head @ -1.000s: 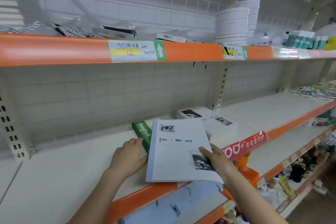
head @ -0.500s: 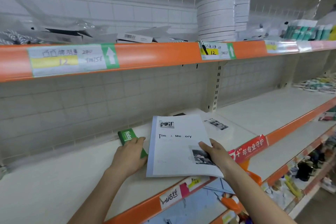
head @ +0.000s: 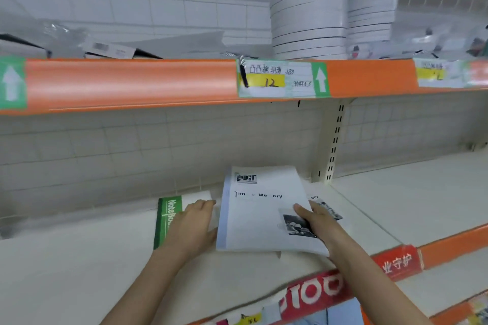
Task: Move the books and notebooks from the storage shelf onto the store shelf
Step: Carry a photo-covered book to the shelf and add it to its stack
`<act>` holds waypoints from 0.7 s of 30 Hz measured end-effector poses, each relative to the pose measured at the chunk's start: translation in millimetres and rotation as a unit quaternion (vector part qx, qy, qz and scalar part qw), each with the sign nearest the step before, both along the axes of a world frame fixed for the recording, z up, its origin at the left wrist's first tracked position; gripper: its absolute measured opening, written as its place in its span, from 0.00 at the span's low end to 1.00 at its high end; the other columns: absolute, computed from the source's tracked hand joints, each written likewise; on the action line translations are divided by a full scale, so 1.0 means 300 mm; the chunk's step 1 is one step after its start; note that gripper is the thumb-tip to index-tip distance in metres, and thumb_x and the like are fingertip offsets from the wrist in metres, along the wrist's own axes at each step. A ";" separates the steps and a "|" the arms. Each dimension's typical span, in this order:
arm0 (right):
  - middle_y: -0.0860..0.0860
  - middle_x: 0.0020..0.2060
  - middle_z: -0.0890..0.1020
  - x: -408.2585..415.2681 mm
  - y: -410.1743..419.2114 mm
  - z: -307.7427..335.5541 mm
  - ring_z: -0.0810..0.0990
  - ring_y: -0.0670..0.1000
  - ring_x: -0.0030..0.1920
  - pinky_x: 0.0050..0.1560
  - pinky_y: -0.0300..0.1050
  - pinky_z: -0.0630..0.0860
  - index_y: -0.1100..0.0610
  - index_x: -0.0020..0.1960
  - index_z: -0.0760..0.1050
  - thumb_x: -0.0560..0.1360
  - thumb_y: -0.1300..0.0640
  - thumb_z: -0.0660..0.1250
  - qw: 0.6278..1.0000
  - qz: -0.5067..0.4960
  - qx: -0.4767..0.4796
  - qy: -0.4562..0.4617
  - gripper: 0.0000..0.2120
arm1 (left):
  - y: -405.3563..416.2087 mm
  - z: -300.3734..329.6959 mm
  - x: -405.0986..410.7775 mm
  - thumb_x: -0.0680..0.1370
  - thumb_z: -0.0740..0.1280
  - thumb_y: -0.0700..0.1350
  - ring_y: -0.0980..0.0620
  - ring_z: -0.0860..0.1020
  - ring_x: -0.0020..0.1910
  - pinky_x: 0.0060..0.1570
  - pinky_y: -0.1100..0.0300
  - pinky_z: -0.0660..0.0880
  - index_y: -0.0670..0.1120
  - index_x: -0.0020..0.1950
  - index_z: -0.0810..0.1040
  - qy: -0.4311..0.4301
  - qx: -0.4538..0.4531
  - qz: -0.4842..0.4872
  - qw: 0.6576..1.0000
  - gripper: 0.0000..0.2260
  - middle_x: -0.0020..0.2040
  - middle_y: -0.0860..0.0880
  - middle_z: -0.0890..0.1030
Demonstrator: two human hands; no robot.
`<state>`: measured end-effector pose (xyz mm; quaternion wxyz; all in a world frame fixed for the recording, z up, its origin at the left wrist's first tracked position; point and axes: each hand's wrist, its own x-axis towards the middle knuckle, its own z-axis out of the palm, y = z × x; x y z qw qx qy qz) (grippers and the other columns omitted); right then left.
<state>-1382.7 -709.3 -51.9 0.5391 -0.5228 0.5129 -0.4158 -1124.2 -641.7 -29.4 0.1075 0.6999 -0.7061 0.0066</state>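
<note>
A white booklet (head: 256,216) with "Time & Memory" on its cover sits tilted over the cream store shelf (head: 79,266). My right hand (head: 314,221) grips its right edge, thumb on the cover photo. My left hand (head: 194,227) rests flat against its left edge and covers part of a green notebook (head: 166,219) lying on the shelf. Another white booklet (head: 326,207) of the same kind peeks out from under the held one at the right.
An orange-edged upper shelf (head: 132,84) hangs overhead, carrying stacked white round items (head: 309,10) and packaged goods. A slotted upright post (head: 334,140) stands behind the booklets. Red and orange labels (head: 396,264) line the shelf's front edge. Bare shelf stretches left and right.
Both hands have pushed the white booklet deeper onto the shelf, further over the booklet beneath. The view has shifted left and closer, and more of the green notebook shows.
</note>
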 end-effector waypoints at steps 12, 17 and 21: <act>0.54 0.44 0.84 -0.275 -0.311 0.004 0.82 0.51 0.40 0.44 0.44 0.75 0.61 0.62 0.73 0.79 0.52 0.63 0.993 0.093 0.014 0.075 0.16 | -0.169 -0.067 -0.291 0.81 0.57 0.47 0.47 0.68 0.67 0.58 0.56 0.69 0.49 0.73 0.61 0.015 -0.004 0.092 0.996 0.21 0.70 0.49 0.67; 0.50 0.43 0.81 -0.293 -0.392 -0.011 0.79 0.47 0.41 0.41 0.40 0.72 0.59 0.59 0.73 0.79 0.53 0.63 0.986 0.129 0.032 0.096 0.13 | -0.175 -0.098 -0.345 0.81 0.55 0.45 0.47 0.68 0.68 0.60 0.56 0.69 0.49 0.74 0.60 0.027 0.008 0.128 0.991 0.21 0.71 0.49 0.66; 0.53 0.53 0.81 -0.283 -0.433 -0.005 0.80 0.54 0.53 0.60 0.51 0.75 0.57 0.61 0.74 0.77 0.47 0.65 0.983 0.139 0.042 0.109 0.17 | -0.176 -0.106 -0.363 0.81 0.54 0.44 0.47 0.68 0.68 0.60 0.55 0.68 0.49 0.75 0.60 0.035 0.008 0.158 0.987 0.21 0.72 0.49 0.65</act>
